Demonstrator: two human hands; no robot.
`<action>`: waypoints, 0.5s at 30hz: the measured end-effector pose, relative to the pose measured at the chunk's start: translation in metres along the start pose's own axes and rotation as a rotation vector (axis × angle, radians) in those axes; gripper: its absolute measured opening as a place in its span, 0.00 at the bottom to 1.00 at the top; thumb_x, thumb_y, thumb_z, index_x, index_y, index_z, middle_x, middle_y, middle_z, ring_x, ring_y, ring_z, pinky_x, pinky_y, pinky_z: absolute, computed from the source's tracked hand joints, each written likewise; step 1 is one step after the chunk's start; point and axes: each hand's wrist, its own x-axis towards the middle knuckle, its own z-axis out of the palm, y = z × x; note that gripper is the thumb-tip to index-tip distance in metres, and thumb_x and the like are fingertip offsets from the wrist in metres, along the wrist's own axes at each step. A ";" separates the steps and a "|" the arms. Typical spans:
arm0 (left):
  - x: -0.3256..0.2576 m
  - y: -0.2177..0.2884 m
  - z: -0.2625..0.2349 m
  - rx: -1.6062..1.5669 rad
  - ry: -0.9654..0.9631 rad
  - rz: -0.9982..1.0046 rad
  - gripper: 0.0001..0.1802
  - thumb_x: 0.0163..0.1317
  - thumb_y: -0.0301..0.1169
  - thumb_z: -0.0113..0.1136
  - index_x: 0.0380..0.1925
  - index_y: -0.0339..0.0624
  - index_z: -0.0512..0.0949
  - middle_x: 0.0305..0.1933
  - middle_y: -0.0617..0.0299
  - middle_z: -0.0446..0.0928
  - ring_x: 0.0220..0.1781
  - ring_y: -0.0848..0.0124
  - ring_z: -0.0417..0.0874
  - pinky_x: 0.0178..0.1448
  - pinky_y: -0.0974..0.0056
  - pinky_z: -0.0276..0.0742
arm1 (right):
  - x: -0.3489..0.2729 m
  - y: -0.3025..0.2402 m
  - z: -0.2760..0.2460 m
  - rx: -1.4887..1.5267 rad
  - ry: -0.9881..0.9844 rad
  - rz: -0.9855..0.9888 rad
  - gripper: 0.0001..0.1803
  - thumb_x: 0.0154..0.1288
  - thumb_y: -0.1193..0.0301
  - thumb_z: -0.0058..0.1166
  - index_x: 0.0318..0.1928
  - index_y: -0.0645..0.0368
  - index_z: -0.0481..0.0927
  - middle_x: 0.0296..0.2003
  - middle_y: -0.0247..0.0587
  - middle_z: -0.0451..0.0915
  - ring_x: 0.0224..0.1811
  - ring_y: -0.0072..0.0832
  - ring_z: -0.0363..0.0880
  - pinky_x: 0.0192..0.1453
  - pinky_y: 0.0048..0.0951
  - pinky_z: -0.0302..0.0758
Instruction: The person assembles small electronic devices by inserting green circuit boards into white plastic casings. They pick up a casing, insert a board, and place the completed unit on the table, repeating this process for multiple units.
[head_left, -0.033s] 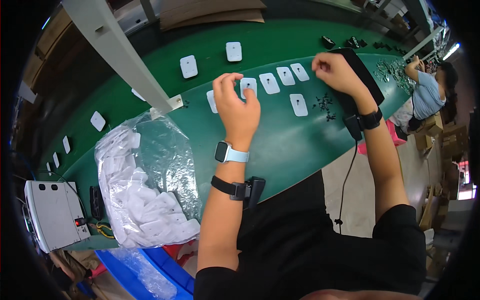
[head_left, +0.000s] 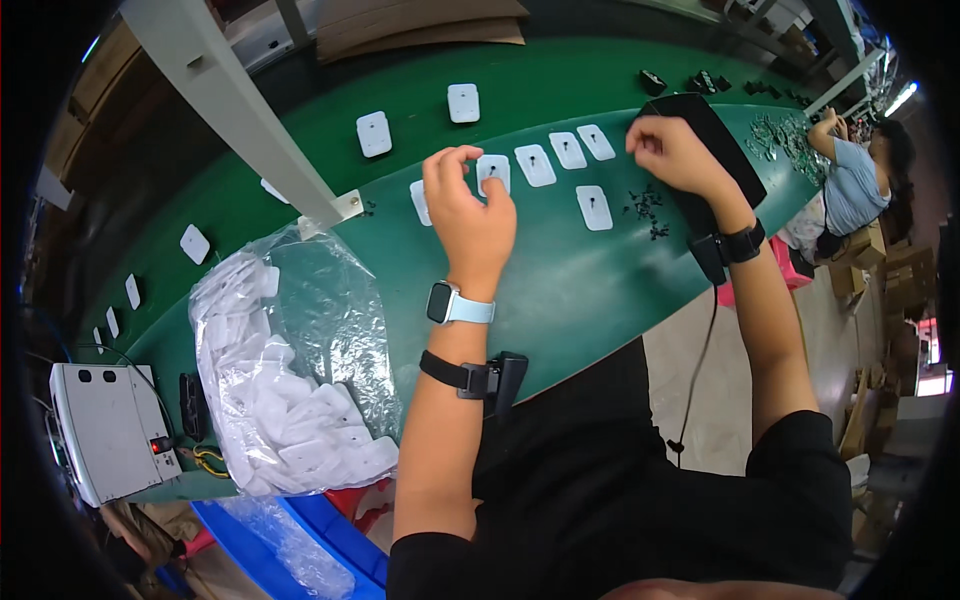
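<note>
My left hand (head_left: 468,215) hovers over the green bench with its fingers curved and the thumb apart. Beside its thumb lies a white rounded plate (head_left: 493,170) with a small black piece on it, and another white plate (head_left: 420,203) is partly hidden behind the hand. To the right lie more such plates: one (head_left: 535,166), a second (head_left: 567,151), a third (head_left: 596,142) and a nearer one (head_left: 594,208). My right hand (head_left: 678,153) is closed, fingertips bent together by the black tray (head_left: 738,150); whatever they hold is hidden. Small black parts (head_left: 645,206) lie scattered below it.
A clear plastic bag of white plates (head_left: 300,400) fills the bench's left side, near a grey box (head_left: 112,425). A slanted metal post (head_left: 240,110) rises behind. White plates (head_left: 374,134) rest on the far green surface. Another person (head_left: 855,180) sits at the far right.
My right hand has shifted very slightly toward me. My left hand and the plates hold nearly the same places; the whole view has moved a little.
</note>
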 end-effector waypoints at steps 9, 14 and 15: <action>-0.001 -0.008 -0.002 -0.069 -0.027 -0.058 0.13 0.52 0.15 0.54 0.38 0.36 0.78 0.38 0.60 0.75 0.35 0.70 0.74 0.42 0.65 0.74 | -0.043 0.007 0.027 -0.056 -0.159 -0.009 0.05 0.55 0.77 0.61 0.32 0.66 0.85 0.29 0.45 0.82 0.32 0.35 0.81 0.38 0.32 0.78; -0.001 -0.009 -0.002 -0.088 -0.031 -0.073 0.11 0.54 0.16 0.55 0.37 0.36 0.78 0.37 0.61 0.75 0.34 0.71 0.75 0.41 0.66 0.74 | -0.039 0.010 0.030 -0.132 -0.216 -0.039 0.05 0.54 0.78 0.61 0.32 0.66 0.85 0.28 0.45 0.83 0.33 0.36 0.81 0.39 0.33 0.78; -0.001 -0.010 -0.002 -0.085 -0.039 -0.078 0.11 0.54 0.15 0.55 0.38 0.35 0.78 0.38 0.60 0.76 0.35 0.72 0.75 0.41 0.67 0.75 | -0.038 0.012 0.031 -0.123 -0.201 -0.049 0.05 0.54 0.78 0.60 0.32 0.66 0.85 0.28 0.45 0.83 0.33 0.37 0.81 0.39 0.33 0.78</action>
